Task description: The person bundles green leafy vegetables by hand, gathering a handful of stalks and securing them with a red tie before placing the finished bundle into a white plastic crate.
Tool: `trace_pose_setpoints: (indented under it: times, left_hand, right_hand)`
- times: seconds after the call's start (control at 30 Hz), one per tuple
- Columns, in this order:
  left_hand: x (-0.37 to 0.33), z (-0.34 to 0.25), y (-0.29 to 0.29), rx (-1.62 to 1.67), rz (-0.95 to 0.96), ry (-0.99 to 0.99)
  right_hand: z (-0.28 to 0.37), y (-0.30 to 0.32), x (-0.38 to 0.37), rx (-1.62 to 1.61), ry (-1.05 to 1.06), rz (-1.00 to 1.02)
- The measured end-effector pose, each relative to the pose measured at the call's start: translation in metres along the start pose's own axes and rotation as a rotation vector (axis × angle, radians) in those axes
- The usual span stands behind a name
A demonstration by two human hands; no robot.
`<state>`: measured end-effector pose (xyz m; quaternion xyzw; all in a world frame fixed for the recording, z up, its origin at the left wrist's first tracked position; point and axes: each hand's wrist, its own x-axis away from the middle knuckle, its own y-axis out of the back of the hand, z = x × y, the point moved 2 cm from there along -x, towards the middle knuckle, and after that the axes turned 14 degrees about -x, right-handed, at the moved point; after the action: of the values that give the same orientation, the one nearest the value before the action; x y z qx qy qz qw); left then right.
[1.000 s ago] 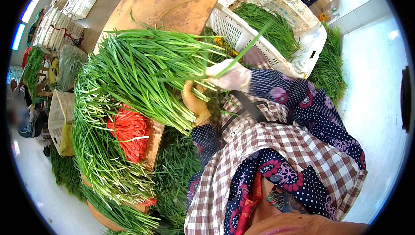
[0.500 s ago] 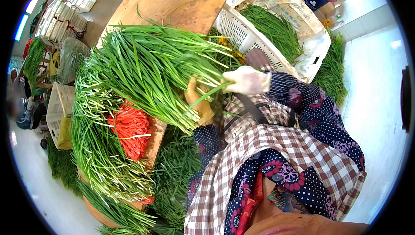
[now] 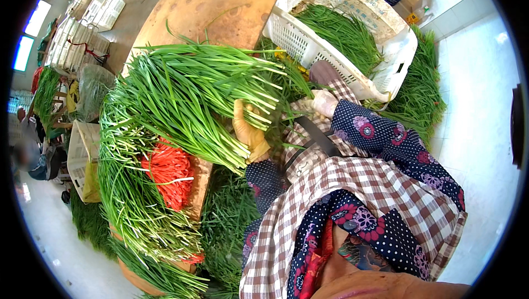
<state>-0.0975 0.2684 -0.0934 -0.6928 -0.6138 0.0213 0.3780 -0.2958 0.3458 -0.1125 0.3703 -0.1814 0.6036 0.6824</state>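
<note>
My left hand (image 3: pixel 250 134), in a yellowish glove, is closed around the pale stem ends of a thick bunch of garlic chives (image 3: pixel 193 73). The bunch lies across the wooden board, its green leaves pointing left. My right hand (image 3: pixel 324 103), in a white glove, is apart from the bunch, over my lap beside the white crate. Its fingers look drawn together near some blurred green blades; what they hold cannot be made out. Left of my left hand, a heap of red ties (image 3: pixel 169 173) sits among more chives (image 3: pixel 143 205).
The curved wooden board (image 3: pixel 204 7) reaches away from me. A white plastic crate (image 3: pixel 330 59) with chives stands at the right, more chives (image 3: pixel 421 90) on the floor beyond. Loose greens (image 3: pixel 228 216) lie below the board. Stacked crates (image 3: pixel 77 45) and a blurred person are at far left.
My right hand has pulled away from the stem ends, moving right toward the crate. The green blade it pinched no longer crosses the bunch. My left hand keeps its grip.
</note>
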Motion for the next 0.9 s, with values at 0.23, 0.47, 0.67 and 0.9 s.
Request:
trace_pose_setpoints:
  times: [0.23,0.47,0.67,0.9]
  left_hand:
    - [0.010,-0.006,-0.001,-0.136,-0.088,-0.020]
    - [0.009,-0.011,-0.022,-0.190,-0.006,-0.110]
    - [0.004,-0.005,-0.015,-0.192,-0.028,-0.069]
    - [0.001,0.002,-0.011,-0.081,-0.113,0.053]
  right_hand:
    - [0.023,0.000,-0.002,0.606,0.164,-0.102]
    - [0.057,-0.039,0.003,0.424,0.914,-0.121]
    - [0.080,-0.014,0.030,0.247,0.853,-0.122]
    - [0.118,-0.031,0.031,0.298,1.076,-0.019]
